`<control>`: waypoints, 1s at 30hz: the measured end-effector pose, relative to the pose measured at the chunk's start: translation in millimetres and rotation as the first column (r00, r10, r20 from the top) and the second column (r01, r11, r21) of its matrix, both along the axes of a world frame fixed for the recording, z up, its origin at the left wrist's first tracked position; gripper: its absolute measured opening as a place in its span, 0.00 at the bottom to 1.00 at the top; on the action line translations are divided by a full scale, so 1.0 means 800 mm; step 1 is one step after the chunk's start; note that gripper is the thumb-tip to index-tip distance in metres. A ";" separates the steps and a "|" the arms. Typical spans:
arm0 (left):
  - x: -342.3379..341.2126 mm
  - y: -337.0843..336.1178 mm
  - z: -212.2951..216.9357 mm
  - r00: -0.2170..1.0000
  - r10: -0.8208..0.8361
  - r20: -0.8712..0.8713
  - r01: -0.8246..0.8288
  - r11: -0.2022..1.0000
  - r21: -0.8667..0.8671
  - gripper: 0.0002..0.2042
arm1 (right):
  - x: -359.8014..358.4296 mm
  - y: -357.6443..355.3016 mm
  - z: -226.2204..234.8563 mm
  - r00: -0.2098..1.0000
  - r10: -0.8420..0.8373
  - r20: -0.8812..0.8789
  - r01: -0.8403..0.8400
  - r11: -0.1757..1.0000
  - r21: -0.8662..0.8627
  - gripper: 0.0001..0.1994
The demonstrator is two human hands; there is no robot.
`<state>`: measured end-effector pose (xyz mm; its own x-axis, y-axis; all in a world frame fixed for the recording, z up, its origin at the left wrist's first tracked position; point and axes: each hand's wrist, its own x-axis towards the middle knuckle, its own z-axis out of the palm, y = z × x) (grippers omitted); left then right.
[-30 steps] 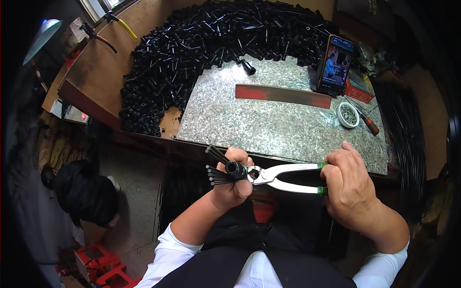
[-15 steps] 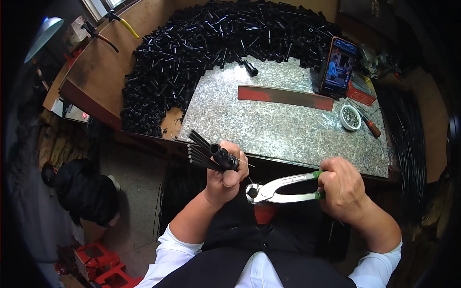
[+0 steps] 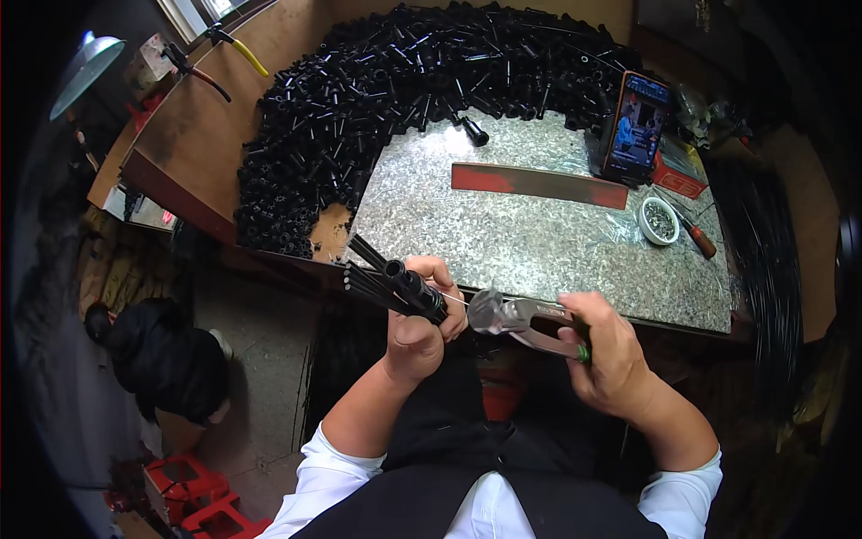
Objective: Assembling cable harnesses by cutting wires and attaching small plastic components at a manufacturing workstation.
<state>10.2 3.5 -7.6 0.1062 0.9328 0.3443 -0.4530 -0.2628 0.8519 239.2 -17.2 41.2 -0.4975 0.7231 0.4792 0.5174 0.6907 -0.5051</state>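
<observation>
My left hand (image 3: 420, 337) is closed round a bundle of black umbrella ribs (image 3: 370, 277), whose ends fan out to the upper left. A short black tubular fitting (image 3: 406, 280) sits among them in the grip. From that hand a thin wire (image 3: 456, 298) sticks out to the right. Its tip comes close to the jaws of the end-cutting pincers (image 3: 534, 325); blur hides whether they touch. My right hand (image 3: 606, 355) grips the pincers by their green handles. The handles look closer together now.
Black tubular parts (image 3: 323, 117) lie heaped along the back and left of the stone slab (image 3: 431, 207). On it are a red-brown flat bar (image 3: 539, 186), a phone (image 3: 637, 126), a white bowl (image 3: 659, 221) of small metal bits and a screwdriver (image 3: 698, 239). Pliers (image 3: 241, 49) hang at the left.
The pincers have moved up and left with my right hand, turning, so that their jaws are near the wire. My left hand has stayed nearly in place with the bundle.
</observation>
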 end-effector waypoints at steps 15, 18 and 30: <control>-0.012 0.007 -0.007 0.992 0.051 -0.115 -0.024 0.974 0.224 0.26 | 0.008 0.030 0.014 0.976 -0.141 0.164 0.058 0.901 0.429 0.16; -0.010 0.002 0.001 0.977 0.062 -0.205 -0.040 0.993 0.108 0.20 | 0.008 0.010 0.004 0.987 -0.104 -0.119 0.090 0.989 -0.117 0.17; 0.010 -0.005 -0.015 0.997 -0.018 -0.078 0.024 0.997 0.080 0.38 | -0.093 0.006 -0.022 0.626 -0.223 -0.747 -0.418 0.714 -0.562 0.22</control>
<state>18.2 -0.3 -20.0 0.1544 0.8997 0.4083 -0.3925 -0.3234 0.8610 164.8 -12.1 23.8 -0.2975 0.9452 0.1347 -0.2974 0.0424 -0.9538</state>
